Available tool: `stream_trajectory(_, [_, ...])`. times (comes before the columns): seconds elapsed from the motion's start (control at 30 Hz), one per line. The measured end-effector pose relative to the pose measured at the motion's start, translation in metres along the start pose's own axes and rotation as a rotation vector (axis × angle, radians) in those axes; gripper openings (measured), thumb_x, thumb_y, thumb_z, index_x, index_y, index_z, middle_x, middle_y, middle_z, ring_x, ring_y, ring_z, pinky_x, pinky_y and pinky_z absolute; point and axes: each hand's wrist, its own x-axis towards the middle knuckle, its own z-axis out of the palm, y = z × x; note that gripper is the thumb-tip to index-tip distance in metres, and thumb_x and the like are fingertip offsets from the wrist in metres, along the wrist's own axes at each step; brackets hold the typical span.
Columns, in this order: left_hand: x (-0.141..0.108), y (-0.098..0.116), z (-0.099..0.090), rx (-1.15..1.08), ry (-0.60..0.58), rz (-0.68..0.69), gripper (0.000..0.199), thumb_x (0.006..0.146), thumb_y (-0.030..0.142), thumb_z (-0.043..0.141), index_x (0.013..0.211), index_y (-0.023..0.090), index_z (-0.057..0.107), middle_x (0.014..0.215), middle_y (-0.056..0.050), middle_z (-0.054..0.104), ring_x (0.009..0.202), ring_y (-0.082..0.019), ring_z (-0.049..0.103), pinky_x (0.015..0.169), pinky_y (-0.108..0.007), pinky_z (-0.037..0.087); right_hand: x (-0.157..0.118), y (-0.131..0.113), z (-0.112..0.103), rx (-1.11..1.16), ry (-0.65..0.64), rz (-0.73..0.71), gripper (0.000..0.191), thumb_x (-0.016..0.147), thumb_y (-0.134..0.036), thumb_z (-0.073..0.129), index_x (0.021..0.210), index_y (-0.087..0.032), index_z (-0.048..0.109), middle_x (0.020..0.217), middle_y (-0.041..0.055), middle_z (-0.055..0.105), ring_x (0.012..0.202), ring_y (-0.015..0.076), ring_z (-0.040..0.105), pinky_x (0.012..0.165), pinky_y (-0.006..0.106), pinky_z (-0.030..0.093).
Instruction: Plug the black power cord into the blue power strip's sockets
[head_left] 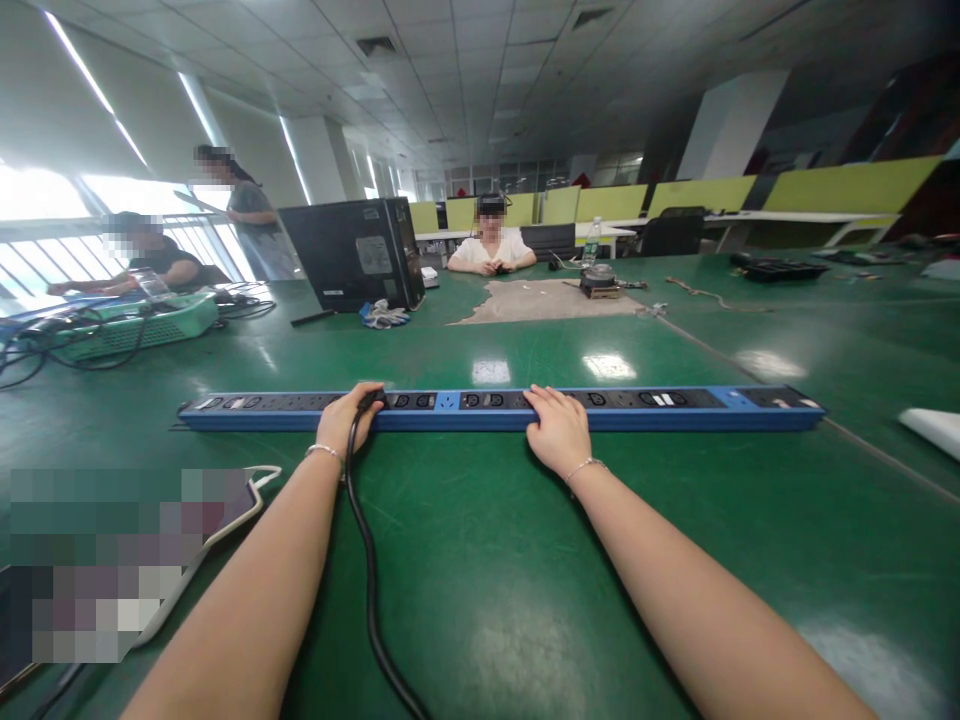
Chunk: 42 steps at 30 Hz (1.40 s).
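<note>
Left of frame centre, left hand (349, 418) grips plug (373, 400); right hand (559, 425) lies unclenched on strip (450, 420). Hold plug square, strip steady.

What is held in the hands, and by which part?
The left hand holds the cable by its plug; the right hand only rests on the strip.

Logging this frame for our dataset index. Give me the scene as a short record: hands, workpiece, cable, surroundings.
left_hand: the left hand holds the black plug at the power strip; whether it is seated cannot be told
right_hand: the right hand rests on the strip, right of its middle
workpiece: long, blue and black, lying crosswise on the green table
cable: the black cable runs from the plug toward the wearer
behind_strip: black case, gloves
people: three others in view
</note>
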Motion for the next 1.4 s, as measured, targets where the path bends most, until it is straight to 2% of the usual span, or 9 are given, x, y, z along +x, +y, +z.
stream_trajectory(0.3, [-0.006,0.010,0.006,-0.099,0.104,-0.069,0.028,0.081,0.030,0.050,0.107,0.024,0.059,0.099,-0.003,0.068,0.093,-0.020,0.062,0.093,-0.037,0.041,0.001,0.004,0.003,0.048,0.025,0.003,0.049,0.070,-0.012,0.045,0.116,-0.023,0.060,0.127,0.0001,0.056,0.120,0.0173,0.044,0.102,0.036,0.026])
stream_trajectory(0.47, [-0.006,0.019,-0.006,-0.274,0.475,-0.159,0.034,0.086,0.038,0.044,0.115,0.021,0.051,0.111,-0.006,0.060,0.096,-0.017,0.058,0.087,-0.029,0.044,0.002,0.004,0.004,0.070,0.023,0.009,0.049,0.070,-0.012,0.045,0.115,-0.024,0.060,0.127,0.0000,0.057,0.120,0.0179,0.045,0.102,0.037,0.026])
stream_trajectory(0.5, [-0.006,0.025,-0.008,-0.300,0.490,-0.153,0.035,0.086,0.039,0.044,0.116,0.020,0.050,0.111,-0.006,0.060,0.096,-0.016,0.058,0.086,-0.028,0.044,0.002,0.004,0.004,0.073,0.022,0.008,0.049,0.070,-0.012,0.045,0.115,-0.024,0.060,0.127,0.0002,0.057,0.120,0.0182,0.045,0.102,0.037,0.027])
stream_trajectory(0.53, [-0.005,0.033,-0.008,-0.322,0.443,-0.125,0.036,0.086,0.039,0.044,0.116,0.020,0.050,0.109,-0.006,0.060,0.094,-0.016,0.058,0.085,-0.028,0.045,0.002,0.004,0.004,0.075,0.021,0.007,0.049,0.070,-0.012,0.046,0.115,-0.024,0.060,0.127,0.0004,0.057,0.120,0.0184,0.045,0.102,0.037,0.027])
stream_trajectory(0.67, [-0.003,0.073,0.006,-0.361,0.075,0.016,0.034,0.085,0.031,0.046,0.117,0.021,0.050,0.104,-0.005,0.064,0.087,-0.017,0.062,0.081,-0.029,0.048,0.002,0.004,0.003,0.078,0.021,0.009,0.049,0.070,-0.012,0.045,0.115,-0.024,0.061,0.127,0.0004,0.056,0.120,0.0183,0.044,0.102,0.037,0.026])
stream_trajectory(0.77, [-0.001,0.097,0.023,-0.312,-0.054,0.110,0.035,0.085,0.027,0.045,0.120,0.023,0.050,0.106,-0.005,0.065,0.093,-0.018,0.062,0.086,-0.032,0.047,0.002,0.004,0.004,0.074,0.023,0.004,0.049,0.070,-0.012,0.045,0.115,-0.023,0.060,0.127,0.0002,0.056,0.120,0.0178,0.044,0.102,0.036,0.026])
stream_trajectory(0.87, [0.000,0.105,0.032,-0.236,-0.049,0.124,0.035,0.086,0.028,0.043,0.120,0.024,0.050,0.109,-0.005,0.065,0.097,-0.020,0.061,0.088,-0.034,0.046,0.002,0.004,0.004,0.074,0.026,0.005,0.049,0.070,-0.012,0.045,0.115,-0.023,0.061,0.127,-0.0001,0.056,0.120,0.0175,0.045,0.102,0.036,0.026])
stream_trajectory(1.03, [-0.002,0.101,0.032,-0.169,-0.008,0.147,0.034,0.087,0.030,0.043,0.119,0.025,0.051,0.108,-0.004,0.066,0.097,-0.019,0.061,0.088,-0.032,0.045,0.002,0.004,0.004,0.079,0.027,0.013,0.049,0.069,-0.011,0.046,0.114,-0.023,0.061,0.127,-0.0003,0.057,0.119,0.0177,0.045,0.103,0.036,0.026])
stream_trajectory(1.4, [0.000,0.095,0.038,-0.084,-0.042,0.262,0.033,0.087,0.029,0.042,0.119,0.030,0.053,0.115,0.000,0.064,0.104,-0.017,0.059,0.093,-0.032,0.042,0.002,0.002,0.002,0.079,0.044,0.037,0.053,0.070,-0.010,0.043,0.121,-0.019,0.056,0.130,0.0039,0.054,0.120,0.0184,0.044,0.103,0.036,0.027])
